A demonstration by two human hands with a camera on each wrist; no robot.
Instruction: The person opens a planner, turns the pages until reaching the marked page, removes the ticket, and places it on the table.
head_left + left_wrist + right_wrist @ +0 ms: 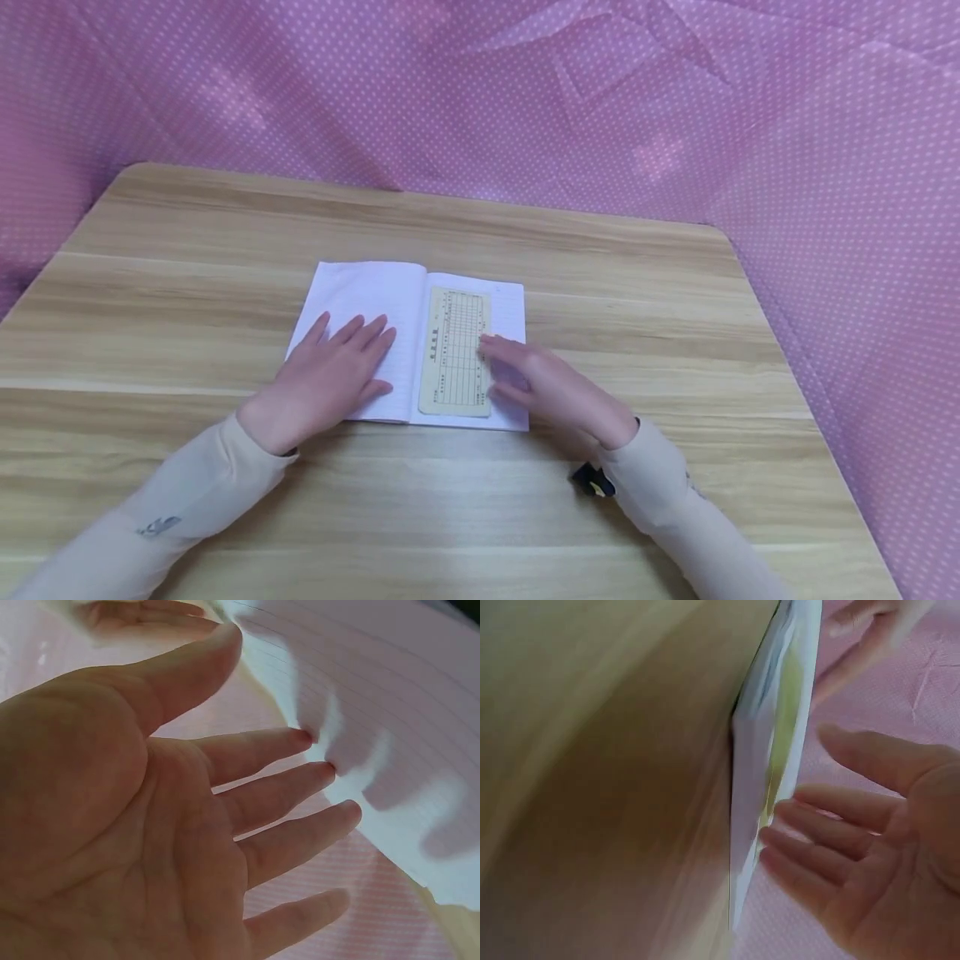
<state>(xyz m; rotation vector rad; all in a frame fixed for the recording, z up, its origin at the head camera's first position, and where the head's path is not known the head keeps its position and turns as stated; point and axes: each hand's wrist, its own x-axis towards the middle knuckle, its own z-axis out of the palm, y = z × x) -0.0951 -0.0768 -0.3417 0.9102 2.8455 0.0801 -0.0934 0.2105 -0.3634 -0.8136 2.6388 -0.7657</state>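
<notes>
An open notebook (382,287) with lined white pages lies on the wooden table. On its right page rests a pale green printed form slip (456,354) with a ruled grid, set lengthwise beside the fold. My left hand (330,371) is over the left page, fingers spread and straight; in the left wrist view its fingertips (322,771) are at the page's surface. My right hand (543,383) is at the right page's edge, fingers extended toward the slip's right side. The right wrist view shows the right fingertips (769,836) close to the slip's edge; whether they touch is unclear.
The wooden table (637,292) has rounded far corners. Pink dotted cloth (480,100) hangs behind it and along its sides. A small black object (592,481) sits by the right cuff.
</notes>
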